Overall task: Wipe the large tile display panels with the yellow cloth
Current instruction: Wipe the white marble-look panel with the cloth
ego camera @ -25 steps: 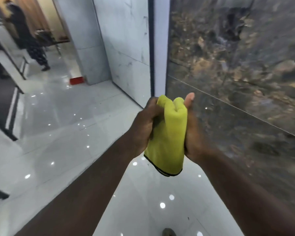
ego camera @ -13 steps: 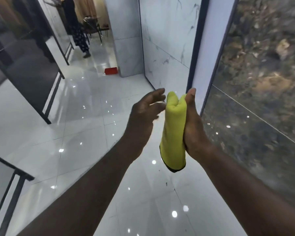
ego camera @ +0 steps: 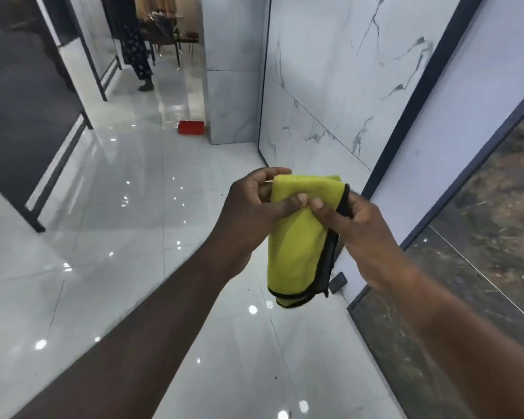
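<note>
A folded yellow cloth [ego camera: 297, 246] with a black hem hangs between my two hands in mid-air. My left hand [ego camera: 251, 207] pinches its upper left corner between thumb and fingers. My right hand [ego camera: 354, 219] grips the upper right edge, thumb on the front of the cloth. A white marble tile display panel [ego camera: 333, 71] stands ahead on the right. A dark brown stone-look panel [ego camera: 490, 222] fills the far right. Neither hand nor the cloth touches a panel.
The floor [ego camera: 127, 237] is glossy white tile with light reflections. A red box [ego camera: 190, 127] lies by a grey pillar [ego camera: 233, 86]. A dark panel on a black frame [ego camera: 28, 116] stands left. A person [ego camera: 135, 40] stands far back near chairs.
The view has swung left, away from the brown panel. My left hand, off the cloth half a second ago, now pinches its top corner, and both hands have turned the cloth flatter.
</note>
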`<act>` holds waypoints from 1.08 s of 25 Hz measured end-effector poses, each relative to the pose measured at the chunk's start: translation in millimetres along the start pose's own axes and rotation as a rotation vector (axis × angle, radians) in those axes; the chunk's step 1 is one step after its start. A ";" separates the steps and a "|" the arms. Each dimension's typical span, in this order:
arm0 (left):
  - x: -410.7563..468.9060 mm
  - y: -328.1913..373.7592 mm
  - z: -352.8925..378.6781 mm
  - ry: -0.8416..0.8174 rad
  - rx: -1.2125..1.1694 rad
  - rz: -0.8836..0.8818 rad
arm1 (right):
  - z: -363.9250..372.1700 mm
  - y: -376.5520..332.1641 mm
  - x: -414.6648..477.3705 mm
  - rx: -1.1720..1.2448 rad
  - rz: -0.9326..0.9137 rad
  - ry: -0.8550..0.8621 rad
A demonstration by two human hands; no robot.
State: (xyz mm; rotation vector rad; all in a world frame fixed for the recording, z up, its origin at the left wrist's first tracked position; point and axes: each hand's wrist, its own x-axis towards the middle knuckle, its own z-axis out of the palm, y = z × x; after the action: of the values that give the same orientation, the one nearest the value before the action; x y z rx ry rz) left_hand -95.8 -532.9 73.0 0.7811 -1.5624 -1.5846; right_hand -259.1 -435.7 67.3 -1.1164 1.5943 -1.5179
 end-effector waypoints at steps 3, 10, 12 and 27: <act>82.4 16.9 9.2 -0.118 -0.075 -0.090 | 0.3 -5.0 81.8 0.016 -0.058 0.109; 312.1 29.1 23.6 0.097 -0.141 -0.040 | -19.4 19.6 286.2 -0.543 -0.456 0.397; 386.8 30.1 19.5 0.072 -0.100 -0.143 | -14.8 32.1 359.7 -0.689 -0.486 0.248; 857.0 14.5 -188.7 -0.077 -0.101 -0.071 | 71.6 7.8 893.0 -0.827 -0.656 0.058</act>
State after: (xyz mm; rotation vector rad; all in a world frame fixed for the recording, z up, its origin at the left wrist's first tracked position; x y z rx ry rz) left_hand -381.1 -1359.3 150.3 0.7351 -1.5100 -1.7501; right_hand -568.5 -1273.8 134.8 -2.2344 2.0921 -1.2471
